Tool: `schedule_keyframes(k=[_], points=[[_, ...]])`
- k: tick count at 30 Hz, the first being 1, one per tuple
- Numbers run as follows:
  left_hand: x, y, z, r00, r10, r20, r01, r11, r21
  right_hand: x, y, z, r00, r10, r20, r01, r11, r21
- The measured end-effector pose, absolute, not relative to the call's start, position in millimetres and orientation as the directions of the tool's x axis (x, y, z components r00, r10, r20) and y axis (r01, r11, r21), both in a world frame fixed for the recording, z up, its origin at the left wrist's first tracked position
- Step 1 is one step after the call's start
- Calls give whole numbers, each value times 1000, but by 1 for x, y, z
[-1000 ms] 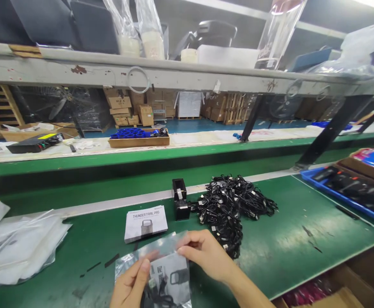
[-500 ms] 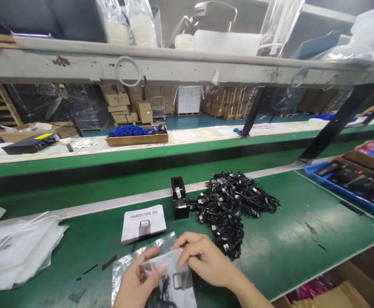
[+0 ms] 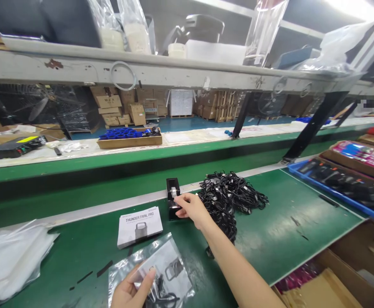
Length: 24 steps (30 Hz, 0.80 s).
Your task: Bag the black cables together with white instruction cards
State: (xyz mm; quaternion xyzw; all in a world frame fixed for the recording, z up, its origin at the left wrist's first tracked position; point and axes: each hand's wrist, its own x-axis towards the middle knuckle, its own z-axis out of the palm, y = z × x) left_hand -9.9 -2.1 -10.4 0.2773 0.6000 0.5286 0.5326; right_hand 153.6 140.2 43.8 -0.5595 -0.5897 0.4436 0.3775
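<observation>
My left hand grips a clear plastic bag at its left side, thumb on top. Through the film show a printed leaflet and a black cable. Over the front of a black tape dispenser, my right hand has thumb and fingers pinched at the clear tape; the pinched end itself is too small to make out. Left of the dispenser lies a stack of "Thunder Trail Pro" leaflets. A heap of black USB cables spreads just right of my right hand.
White plastic bags are piled at the left. A blue tray of black devices stands at the right, with open cardboard boxes below the bench edge. Behind runs a ledge with a box of blue rings, under a overhead shelf beam.
My right hand has left the bag and reached forward to the tape dispenser. My left hand keeps hold of the bag. The view has shifted a little to the right.
</observation>
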Motion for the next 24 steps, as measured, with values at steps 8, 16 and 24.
schedule_keyframes(k=[8, 16, 24], points=[[-23, 0, -15, -173, 900, -400, -308, 337, 890, 155, 105, 26, -20, 998, 57, 371, 60, -927], [-17, 1, -1, -207, 891, -403, -413, 294, 862, 153, 43, 45, -388, 909, -154, 179, -89, -980], [-19, -6, -3, -317, 905, -284, -108, 263, 959, 133, 31, 36, -368, 918, -145, 122, -106, -987]])
